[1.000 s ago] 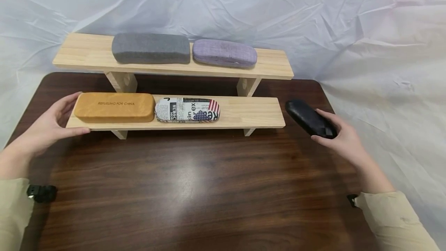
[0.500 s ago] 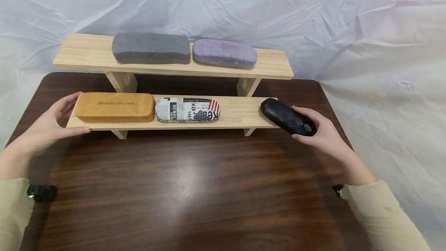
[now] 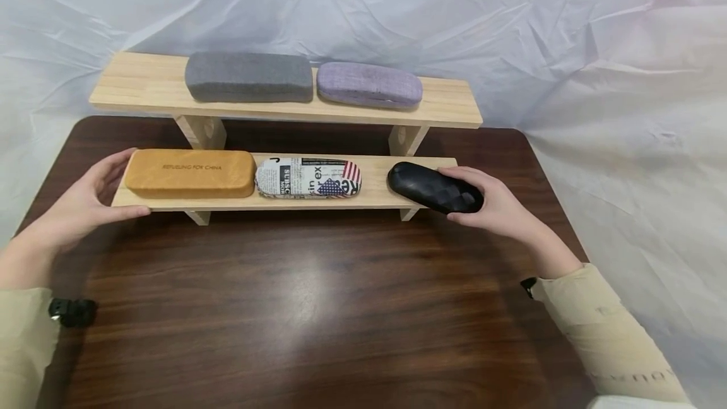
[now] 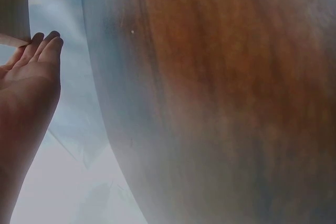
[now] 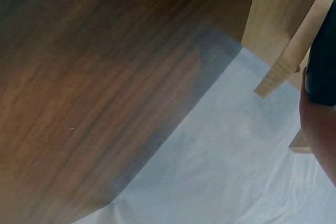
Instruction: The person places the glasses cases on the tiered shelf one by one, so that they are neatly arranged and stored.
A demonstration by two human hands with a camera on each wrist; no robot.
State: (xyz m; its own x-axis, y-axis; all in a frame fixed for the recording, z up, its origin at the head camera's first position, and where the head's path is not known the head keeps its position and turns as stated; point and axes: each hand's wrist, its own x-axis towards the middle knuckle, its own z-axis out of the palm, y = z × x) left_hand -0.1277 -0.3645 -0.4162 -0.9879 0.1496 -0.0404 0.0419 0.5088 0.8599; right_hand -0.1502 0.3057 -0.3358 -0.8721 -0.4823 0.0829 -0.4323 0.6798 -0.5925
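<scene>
My right hand [image 3: 494, 201] holds a black eyeglass case [image 3: 434, 188] with a faceted surface, slanted over the right part of the lower wooden shelf [image 3: 375, 194]. In the right wrist view only part of the black case [image 5: 323, 61] shows. My left hand [image 3: 91, 197] grips the left end of that shelf, thumb along its front edge, beside an orange eyeglass case [image 3: 190, 173]. From the left wrist, its fingers touch the wood [image 4: 14, 11]. A newspaper-print eyeglass case [image 3: 308, 178] lies right of the orange one. Whether the black case touches the shelf, I cannot tell.
Behind and higher, an upper wooden shelf [image 3: 144, 84] bears a grey eyeglass case [image 3: 250, 77] and a purple eyeglass case [image 3: 369, 85]. Both shelves stand on a dark wooden table [image 3: 301, 333]. White sheeting [image 3: 352, 5] hangs behind and drapes at the sides.
My right hand has carried the black case leftward from beyond the shelf's right end to over its right part, turning it closer to level with the shelf. The left hand stays put.
</scene>
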